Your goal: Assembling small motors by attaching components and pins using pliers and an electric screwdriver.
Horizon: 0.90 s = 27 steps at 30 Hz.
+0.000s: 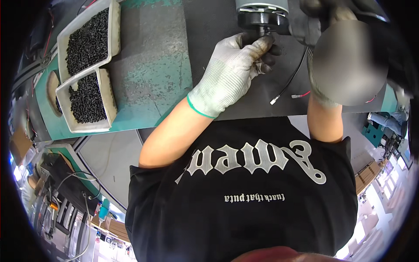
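At the top middle is a grey cylindrical motor [262, 6] with a black end cap and a short dark shaft [261, 30] pointing toward me. My left hand [238, 65], in a pale grey knitted glove with darkened fingertips, is closed in a pinch round the end of that shaft. My right hand [311, 72], gloved too, reaches to the upper right beside the motor. A blurred round patch and dark shapes cover most of it, so its fingers and anything in them cannot be made out. A black wire [293, 78] with a pale connector hangs between the hands.
A red wire [301, 95] with a connector lies near the right wrist. Two white trays of small black screws, a larger one [114, 30] and a smaller one [85, 127], stand on the worn green mat [152, 65] at left. The table's front edge runs before my body.
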Motion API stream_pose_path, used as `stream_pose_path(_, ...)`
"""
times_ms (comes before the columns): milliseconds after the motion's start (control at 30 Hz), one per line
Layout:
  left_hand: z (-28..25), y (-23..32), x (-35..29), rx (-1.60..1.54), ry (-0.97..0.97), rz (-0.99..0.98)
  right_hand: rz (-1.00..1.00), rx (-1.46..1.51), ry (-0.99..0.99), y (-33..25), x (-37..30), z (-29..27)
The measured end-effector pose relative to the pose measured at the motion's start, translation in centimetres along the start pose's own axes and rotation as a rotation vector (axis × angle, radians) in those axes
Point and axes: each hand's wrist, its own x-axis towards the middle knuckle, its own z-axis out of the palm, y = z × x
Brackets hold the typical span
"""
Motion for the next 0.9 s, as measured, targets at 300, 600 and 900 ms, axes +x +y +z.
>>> stream_pose_path(300,1.0,-1.3,-1.5,1.188,0.391,0.550,0.138,0.596,-0.028,-0.2,3.1,-9.7)
stream_pose_path(600,-3.8,12.2,-11.8,2.272,0.788,0.765,0.375,0.144,0.381,4.9,-2.5,-13.4)
stream_pose_path(900,-17.0,23.1,-18.3,2.603,1.264,0.266,0.308,0.024,0.309,4.4,-3.3,-15.4)
